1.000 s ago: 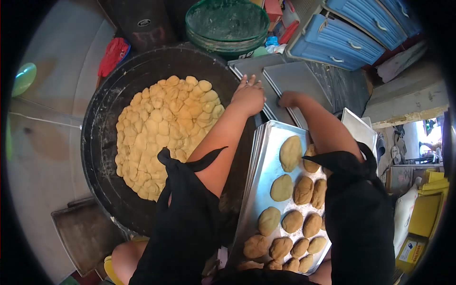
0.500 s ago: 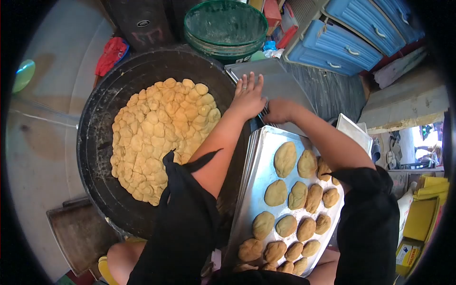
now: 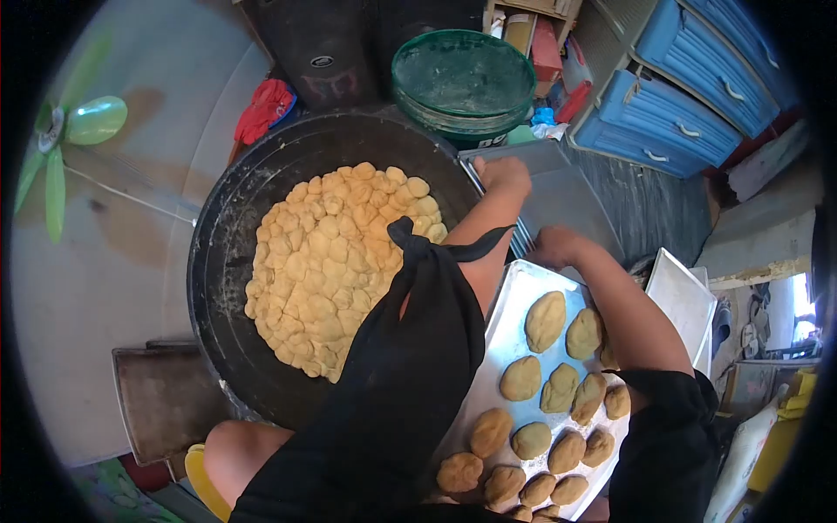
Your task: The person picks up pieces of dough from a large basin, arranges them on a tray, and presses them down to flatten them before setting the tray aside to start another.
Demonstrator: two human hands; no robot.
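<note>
A big round black tub (image 3: 228, 349) holds a broad heap of tan dough pieces (image 3: 323, 261). Right of it, a metal tray (image 3: 501, 336) bears several rows of flattened brown dough pieces (image 3: 546, 322). Beyond this tray lies a stack of grey metal trays (image 3: 558, 187). My left hand (image 3: 506, 175) is closed on the upper left edge of that stack, its fingertips partly hidden. Lower down, my right hand (image 3: 555, 247) grips the near edge of the stack, fingers curled and partly hidden.
A green bucket (image 3: 462, 87) stands beyond the tub, near blue drawers (image 3: 689, 113). At the right is a light empty tray (image 3: 680, 301). A dark tray (image 3: 161, 405) leans at the lower left. A green fan (image 3: 65, 126) is at far left.
The view has shifted, so things appear farther right and lower. My left hand's fingers, spread over the stack before, are now curled at its edge. My right hand stays at the near edge.
</note>
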